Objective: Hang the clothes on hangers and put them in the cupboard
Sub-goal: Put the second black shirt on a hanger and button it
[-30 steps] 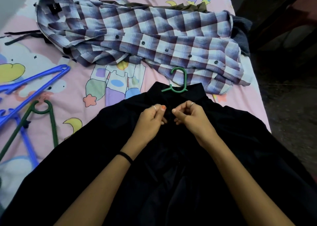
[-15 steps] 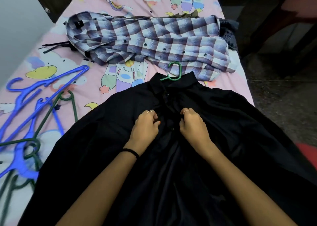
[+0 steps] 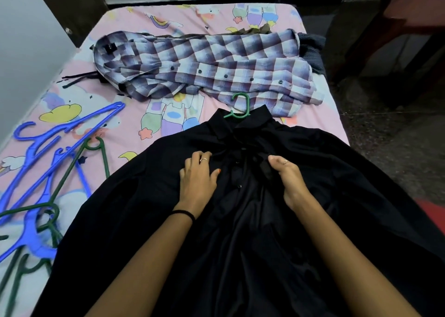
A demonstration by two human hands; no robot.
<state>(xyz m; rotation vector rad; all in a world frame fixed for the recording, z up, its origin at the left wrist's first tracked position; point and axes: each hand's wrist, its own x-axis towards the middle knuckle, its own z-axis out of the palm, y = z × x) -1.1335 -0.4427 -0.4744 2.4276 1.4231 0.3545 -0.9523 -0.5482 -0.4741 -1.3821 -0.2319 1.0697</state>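
Note:
A black shirt (image 3: 313, 196) lies spread on the bed in front of me, buttoned down its front. A green hanger's hook (image 3: 239, 106) sticks out of its collar. My left hand (image 3: 197, 174) rests on the shirt's left chest, fingers bent lightly against the cloth. My right hand (image 3: 287, 174) is curled round a fold of black cloth just right of the button strip. A purple and white checked shirt (image 3: 212, 69) lies crumpled across the bed beyond the collar.
The bed has a pink cartoon sheet (image 3: 154, 114). Several loose blue hangers (image 3: 60, 143) and dark green hangers (image 3: 96, 148) lie tangled on its left side. A dark garment (image 3: 310, 49) peeks from under the checked shirt's right end. Dark floor (image 3: 385, 136) lies to the right.
My hands moved down from the collar and apart along the shirt front. The left hand has uncurled onto the cloth. The view has pulled back, showing more of the bed.

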